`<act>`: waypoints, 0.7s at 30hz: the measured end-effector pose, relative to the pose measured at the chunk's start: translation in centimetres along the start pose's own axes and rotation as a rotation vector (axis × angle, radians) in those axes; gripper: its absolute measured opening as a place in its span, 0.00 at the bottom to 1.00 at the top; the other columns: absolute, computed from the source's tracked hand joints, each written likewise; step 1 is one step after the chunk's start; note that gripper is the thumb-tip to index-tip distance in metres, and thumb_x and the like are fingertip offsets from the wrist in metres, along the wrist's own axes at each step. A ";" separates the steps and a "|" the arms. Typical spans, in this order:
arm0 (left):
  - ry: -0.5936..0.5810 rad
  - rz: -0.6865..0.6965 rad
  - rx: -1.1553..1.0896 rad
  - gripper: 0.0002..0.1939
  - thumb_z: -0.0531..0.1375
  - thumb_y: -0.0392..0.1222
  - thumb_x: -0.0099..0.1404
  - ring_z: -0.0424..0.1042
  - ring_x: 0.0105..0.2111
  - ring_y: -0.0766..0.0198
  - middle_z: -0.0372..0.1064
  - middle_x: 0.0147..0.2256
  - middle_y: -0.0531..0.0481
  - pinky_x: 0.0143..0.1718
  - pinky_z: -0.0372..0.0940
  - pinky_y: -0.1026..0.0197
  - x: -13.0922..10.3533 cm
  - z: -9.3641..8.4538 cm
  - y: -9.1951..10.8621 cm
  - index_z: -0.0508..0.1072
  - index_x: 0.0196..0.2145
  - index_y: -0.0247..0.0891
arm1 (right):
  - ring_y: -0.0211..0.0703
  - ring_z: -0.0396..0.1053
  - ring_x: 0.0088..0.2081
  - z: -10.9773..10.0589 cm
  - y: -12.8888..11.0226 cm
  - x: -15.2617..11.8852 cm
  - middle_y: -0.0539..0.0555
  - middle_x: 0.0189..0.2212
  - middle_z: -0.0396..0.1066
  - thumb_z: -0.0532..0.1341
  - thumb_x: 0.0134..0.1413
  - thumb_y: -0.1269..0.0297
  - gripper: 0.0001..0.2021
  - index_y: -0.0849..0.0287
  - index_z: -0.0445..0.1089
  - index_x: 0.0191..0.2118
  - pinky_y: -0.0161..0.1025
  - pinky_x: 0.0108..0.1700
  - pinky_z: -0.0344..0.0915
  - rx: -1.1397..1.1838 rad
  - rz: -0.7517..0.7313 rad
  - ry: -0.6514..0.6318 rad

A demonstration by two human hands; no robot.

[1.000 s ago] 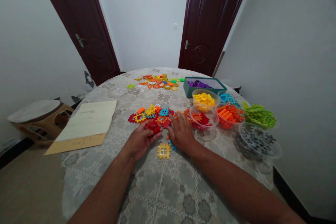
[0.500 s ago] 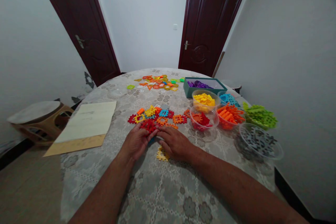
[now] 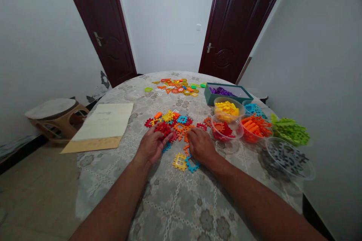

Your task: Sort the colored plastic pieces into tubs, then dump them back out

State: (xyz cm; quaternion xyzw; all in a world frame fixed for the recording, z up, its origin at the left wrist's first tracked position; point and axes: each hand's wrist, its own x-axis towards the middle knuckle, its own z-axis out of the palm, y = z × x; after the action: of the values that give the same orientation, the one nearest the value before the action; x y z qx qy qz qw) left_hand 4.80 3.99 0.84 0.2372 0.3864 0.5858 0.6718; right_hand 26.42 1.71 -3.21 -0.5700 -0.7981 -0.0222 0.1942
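My left hand (image 3: pixel 151 145) holds a cluster of red toothed plastic building pieces (image 3: pixel 163 130) at its fingertips, above the table. My right hand (image 3: pixel 200 145) is over the near pile, its fingers curled down at an orange toothed piece (image 3: pixel 181 131); whether it grips one is hidden. Just below the hands lie a yellow square piece (image 3: pixel 180 162) with a window pattern and a blue toothed frame (image 3: pixel 192 164). Another blue piece (image 3: pixel 166 147) shows beside the left fingers. Behind the red cluster, a yellow gear-like piece (image 3: pixel 169 116) tops the pile.
Clear bowls on the right hold yellow (image 3: pixel 227 109), red (image 3: pixel 226 130), orange (image 3: pixel 256 126) and grey pieces (image 3: pixel 288 156). Green pieces (image 3: pixel 291 130) stand beside them. Behind is a box (image 3: pixel 209 96) of purple pieces. Another pile (image 3: pixel 177 86) lies farther back; papers (image 3: pixel 102 124) rest at left.
My right hand has moved away from the red cluster, rightward to the loose pieces. The blue frame now shows beside the yellow square. The whole view has shifted slightly.
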 end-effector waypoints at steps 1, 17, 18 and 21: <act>-0.003 0.003 -0.001 0.24 0.59 0.20 0.53 0.82 0.43 0.55 0.77 0.43 0.44 0.52 0.79 0.48 0.0 0.0 0.0 0.73 0.47 0.36 | 0.54 0.67 0.61 0.0 -0.3 0.0 0.64 0.57 0.73 0.58 0.68 0.71 0.15 0.60 0.74 0.56 0.52 0.65 0.62 0.037 -0.059 0.002; -0.008 -0.015 -0.014 0.21 0.61 0.22 0.55 0.82 0.43 0.55 0.78 0.41 0.44 0.47 0.81 0.52 -0.1 0.0 0.2 0.73 0.45 0.37 | 0.59 0.70 0.54 -1.5 1.0 1.1 0.69 0.50 0.74 0.54 0.69 0.76 0.14 0.65 0.74 0.53 0.48 0.56 0.67 -0.295 0.191 -0.181; -0.015 -0.015 -0.012 0.21 0.61 0.22 0.55 0.82 0.43 0.55 0.78 0.42 0.43 0.47 0.80 0.52 -0.1 0.0 0.2 0.73 0.45 0.36 | 0.58 0.71 0.53 -1.6 0.8 1.1 0.68 0.49 0.73 0.54 0.69 0.76 0.13 0.64 0.73 0.52 0.47 0.54 0.68 -0.294 0.203 -0.187; -0.033 -0.015 -0.006 0.21 0.61 0.23 0.55 0.82 0.43 0.55 0.79 0.42 0.42 0.48 0.80 0.50 -0.1 -0.1 0.1 0.73 0.45 0.36 | 0.54 0.74 0.47 -1.8 0.4 0.9 0.65 0.48 0.72 0.53 0.71 0.74 0.13 0.61 0.71 0.53 0.43 0.44 0.70 -0.285 0.242 -0.195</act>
State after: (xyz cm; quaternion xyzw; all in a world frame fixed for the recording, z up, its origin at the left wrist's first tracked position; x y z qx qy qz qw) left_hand 4.62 3.88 0.89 0.2419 0.3754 0.5779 0.6831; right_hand 27.05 2.18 -1.29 -0.6828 -0.7276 -0.0561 0.0350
